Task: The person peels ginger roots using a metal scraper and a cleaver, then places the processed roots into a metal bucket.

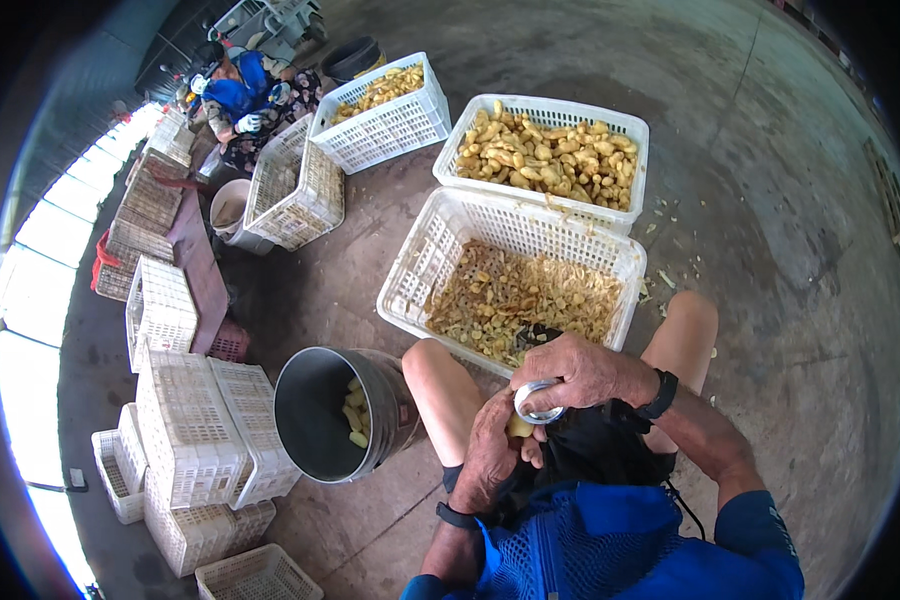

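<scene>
The left hand (492, 440) grips a yellow lump (519, 427) over the lap (595, 450), and the right hand (575, 368) holds a round silver tool (541, 402) right by it. The tool's round face looks up, but I can't tell which way the lump's long side points.

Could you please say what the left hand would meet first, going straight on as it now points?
The left hand would probably meet the round silver-coloured object in the right hand first, though depth is unclear.

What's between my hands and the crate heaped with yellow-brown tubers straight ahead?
A white crate holding peelings lies between them, shown in the head view.
</scene>
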